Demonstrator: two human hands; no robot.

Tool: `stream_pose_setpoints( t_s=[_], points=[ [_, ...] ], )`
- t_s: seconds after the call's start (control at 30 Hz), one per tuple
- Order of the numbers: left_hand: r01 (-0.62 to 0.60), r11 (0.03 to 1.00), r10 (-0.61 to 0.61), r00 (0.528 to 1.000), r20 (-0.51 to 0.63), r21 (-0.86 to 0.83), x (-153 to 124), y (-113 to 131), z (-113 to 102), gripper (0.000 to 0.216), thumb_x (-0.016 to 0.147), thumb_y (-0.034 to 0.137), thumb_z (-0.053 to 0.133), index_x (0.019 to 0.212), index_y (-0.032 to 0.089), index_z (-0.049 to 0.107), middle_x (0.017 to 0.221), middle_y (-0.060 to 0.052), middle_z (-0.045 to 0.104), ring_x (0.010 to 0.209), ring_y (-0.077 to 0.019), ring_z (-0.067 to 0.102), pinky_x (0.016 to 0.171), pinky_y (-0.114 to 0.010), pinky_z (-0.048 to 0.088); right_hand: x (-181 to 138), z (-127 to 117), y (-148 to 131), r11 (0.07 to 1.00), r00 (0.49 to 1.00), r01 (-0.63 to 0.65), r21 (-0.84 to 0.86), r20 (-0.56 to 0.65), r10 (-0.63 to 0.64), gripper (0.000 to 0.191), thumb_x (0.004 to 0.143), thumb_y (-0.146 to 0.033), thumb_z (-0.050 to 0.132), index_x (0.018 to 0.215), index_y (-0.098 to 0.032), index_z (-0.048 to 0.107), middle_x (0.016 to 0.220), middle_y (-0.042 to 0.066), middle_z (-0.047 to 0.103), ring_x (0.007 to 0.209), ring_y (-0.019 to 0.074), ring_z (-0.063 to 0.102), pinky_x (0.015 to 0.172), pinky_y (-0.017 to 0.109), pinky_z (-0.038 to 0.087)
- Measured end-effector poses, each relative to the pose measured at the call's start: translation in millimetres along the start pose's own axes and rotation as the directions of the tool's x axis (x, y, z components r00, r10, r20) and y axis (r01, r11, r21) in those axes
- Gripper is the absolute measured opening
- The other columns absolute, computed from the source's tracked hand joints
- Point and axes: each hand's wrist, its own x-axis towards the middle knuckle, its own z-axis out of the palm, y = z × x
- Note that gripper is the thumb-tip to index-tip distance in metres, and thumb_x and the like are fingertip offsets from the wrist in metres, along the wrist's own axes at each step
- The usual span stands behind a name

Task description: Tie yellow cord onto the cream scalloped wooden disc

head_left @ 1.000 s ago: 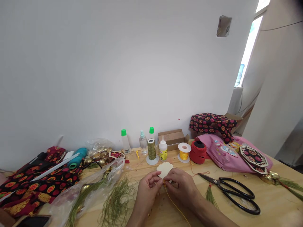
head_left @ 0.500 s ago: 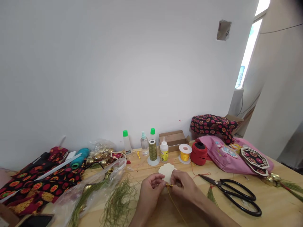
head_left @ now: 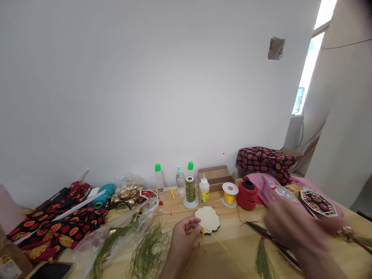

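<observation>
My left hand (head_left: 186,236) pinches a yellow cord (head_left: 202,232) against the lower left edge of a scalloped, cream-coloured flat piece (head_left: 207,219) with a dark underside rim. A thin length of the cord runs off toward the lower right. My right hand (head_left: 296,232) is apart from the piece, smeared by motion over the black scissors (head_left: 257,228) at the right; its fingers cannot be made out. Beside the scissors lies a green tassel (head_left: 264,259) with a red tie. Left of my left hand is a heap of loose green threads (head_left: 149,252).
Along the wall stand an olive thread cone (head_left: 190,190), a glue bottle (head_left: 204,190), a yellow cord spool (head_left: 229,195) and a red thread cone (head_left: 247,195). Plastic bags (head_left: 116,236), gold bells (head_left: 128,193) and patterned cloth (head_left: 62,217) lie left. A pink bag (head_left: 261,184) lies right.
My right hand has let go of the cord at the scalloped piece and swung right, over the scissors. My left hand keeps its pinch. The view has tilted slightly upward.
</observation>
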Motion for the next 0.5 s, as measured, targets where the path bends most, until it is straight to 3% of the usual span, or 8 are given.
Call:
stream_pose_setpoints(
  t_s=[0.13,0.23,0.33,0.5],
  points=[
    [-0.035,0.999,0.032,0.996,0.081,0.036,-2.7,2.8,-0.6,0.020,0.055,0.024,0.063,0.071,0.012,0.062,0.065,-0.006,0.064,0.064,-0.0169,0.057,0.061,-0.026,0.044,31.8,58.4,-22.8,0.983,0.996,-0.085,0.163,0.054,0.077,0.023,0.071,-0.033,0.049,0.074,-0.015,0.063,0.062,-0.001,0.061,0.051,0.0076,0.052,0.041,0.015,0.037],
    [-0.050,0.997,0.042,0.989,0.141,0.056,-3.0,2.5,-3.0,0.020,0.059,0.023,0.060,0.076,0.012,0.061,0.073,-0.007,0.064,0.071,-0.0182,0.058,0.063,-0.026,0.044,37.5,93.7,-22.1,0.981,0.984,-0.156,0.116,0.108,0.143,0.019,0.059,-0.029,0.061,0.075,-0.019,0.062,0.061,-0.002,0.059,0.052,0.0086,0.049,0.043,0.015,0.033],
    [-0.065,0.991,0.047,0.988,0.147,0.117,-2.9,1.7,-3.2,0.022,0.063,0.024,0.055,0.081,0.012,0.059,0.071,-0.006,0.062,0.068,-0.0167,0.057,0.060,-0.025,0.044,31.9,102.8,-12.5,0.988,0.984,-0.142,0.052,0.114,0.135,0.012,0.063,-0.021,0.056,0.073,-0.020,0.062,0.060,-0.002,0.058,0.051,0.0080,0.046,0.046,0.016,0.030],
    [-0.102,0.972,0.066,0.983,0.169,0.213,-4.1,1.7,-0.5,0.026,0.063,0.026,0.055,0.085,0.013,0.059,0.069,-0.003,0.059,0.063,-0.0140,0.054,0.058,-0.023,0.042,23.1,96.1,-2.8,0.989,0.990,-0.123,0.079,0.076,0.117,0.015,0.069,-0.021,0.050,0.069,-0.021,0.064,0.060,-0.001,0.059,0.055,0.0090,0.046,0.050,0.018,0.030]
  ],
)
